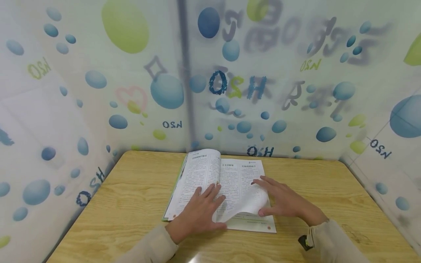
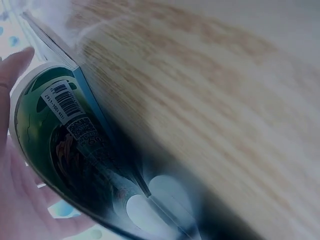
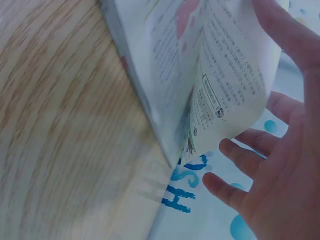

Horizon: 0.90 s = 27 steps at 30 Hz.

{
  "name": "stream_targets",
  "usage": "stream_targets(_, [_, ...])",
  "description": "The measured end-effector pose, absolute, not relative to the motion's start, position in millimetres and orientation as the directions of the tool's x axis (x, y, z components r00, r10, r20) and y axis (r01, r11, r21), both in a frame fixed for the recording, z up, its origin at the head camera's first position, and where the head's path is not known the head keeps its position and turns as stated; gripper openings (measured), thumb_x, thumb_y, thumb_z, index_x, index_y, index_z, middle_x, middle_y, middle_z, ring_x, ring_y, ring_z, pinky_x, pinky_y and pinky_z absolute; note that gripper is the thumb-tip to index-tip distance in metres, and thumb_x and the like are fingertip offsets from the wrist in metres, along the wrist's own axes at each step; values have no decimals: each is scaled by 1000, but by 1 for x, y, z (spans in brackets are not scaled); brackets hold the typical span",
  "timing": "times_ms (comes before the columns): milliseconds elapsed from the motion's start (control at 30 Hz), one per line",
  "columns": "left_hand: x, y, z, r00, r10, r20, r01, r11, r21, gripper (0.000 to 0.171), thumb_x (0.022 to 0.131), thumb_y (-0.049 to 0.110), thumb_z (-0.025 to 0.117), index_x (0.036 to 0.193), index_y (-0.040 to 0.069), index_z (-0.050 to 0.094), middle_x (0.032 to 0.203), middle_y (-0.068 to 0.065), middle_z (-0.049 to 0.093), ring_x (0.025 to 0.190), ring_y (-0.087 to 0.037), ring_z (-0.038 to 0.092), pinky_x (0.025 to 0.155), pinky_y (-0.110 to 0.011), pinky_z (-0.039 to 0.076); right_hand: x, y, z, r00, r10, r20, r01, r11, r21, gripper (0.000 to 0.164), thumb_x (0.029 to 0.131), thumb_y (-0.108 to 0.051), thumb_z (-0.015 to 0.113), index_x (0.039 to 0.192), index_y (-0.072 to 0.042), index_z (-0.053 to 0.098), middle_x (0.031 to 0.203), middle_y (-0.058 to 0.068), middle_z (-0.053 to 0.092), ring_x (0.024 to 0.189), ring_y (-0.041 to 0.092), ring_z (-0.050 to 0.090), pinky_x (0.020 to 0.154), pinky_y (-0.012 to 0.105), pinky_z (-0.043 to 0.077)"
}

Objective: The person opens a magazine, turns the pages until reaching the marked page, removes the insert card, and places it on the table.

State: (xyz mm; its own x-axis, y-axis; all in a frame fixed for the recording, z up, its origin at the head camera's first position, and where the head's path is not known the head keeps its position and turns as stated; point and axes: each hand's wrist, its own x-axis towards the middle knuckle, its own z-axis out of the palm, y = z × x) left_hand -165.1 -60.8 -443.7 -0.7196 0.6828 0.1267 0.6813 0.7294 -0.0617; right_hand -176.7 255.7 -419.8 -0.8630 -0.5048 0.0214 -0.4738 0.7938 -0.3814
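An open magazine lies on the wooden table, its printed pages facing up. My left hand rests with spread fingers across its lower middle and left-hand pages. In the left wrist view, the left hand is beside the bowed green cover with its barcode. At the right side, my right hand touches a raised, curling page, with thumb and forefinger wide apart. Seen from the right wrist, the page bows up between the thumb and the fairly straight fingers of the right hand.
Bare wood of the table shows on both sides of the magazine. A patterned curtain with blue and green drops stands right behind the table's far edge and along both sides. A dark object shows at the right cuff.
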Motion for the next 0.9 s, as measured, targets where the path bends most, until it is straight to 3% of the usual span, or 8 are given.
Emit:
stream_targets(267, [-165, -63, -441, -722, 673, 159, 680, 733, -15, 72, 90, 57, 57, 148, 14, 46, 155, -14, 39, 140, -32, 40, 105, -58, 38, -172, 256, -410, -881, -473, 26, -436, 788, -435, 92, 81, -69, 66, 153, -19, 39, 158, 20, 31, 140, 47, 35, 101, 72, 34])
stream_targets(533, [-165, -66, -439, -706, 671, 225, 689, 725, 0, 95, 90, 55, 62, 161, 15, 13, 162, -12, 27, 142, -30, 38, 105, -56, 40, -172, 264, -401, -903, -429, 29, -365, 728, -580, 66, 103, -46, 46, 157, -12, 28, 160, 20, 26, 144, 47, 25, 107, 70, 26])
stream_targets(667, [-166, -65, -438, -649, 698, 304, 711, 698, -84, 102, 88, 53, 66, 161, 17, 4, 166, -13, 12, 149, -28, 24, 111, -55, 34, -174, 266, -404, -917, -398, 13, -329, 738, -589, 70, 103, -48, 44, 158, -9, 23, 161, 19, 24, 145, 48, 24, 106, 71, 26])
stream_targets(800, [-167, -65, -437, -570, 741, 354, 727, 656, -204, 104, 85, 49, 72, 162, 23, 7, 167, -10, -3, 153, -26, 4, 117, -56, 21, -177, 267, -411, -933, -357, -55, -264, 777, -571, 81, 98, -56, 50, 159, -10, 22, 162, 19, 23, 146, 48, 22, 108, 70, 23])
stream_targets(900, [-167, -65, -435, -520, 778, 352, 727, 620, -294, 99, 85, 47, 72, 161, 28, 12, 167, -6, -8, 153, -24, -4, 118, -58, 12, -178, 268, -419, -926, -363, -103, -261, 813, -520, 85, 94, -59, 55, 157, -9, 27, 160, 20, 25, 145, 47, 24, 108, 70, 24])
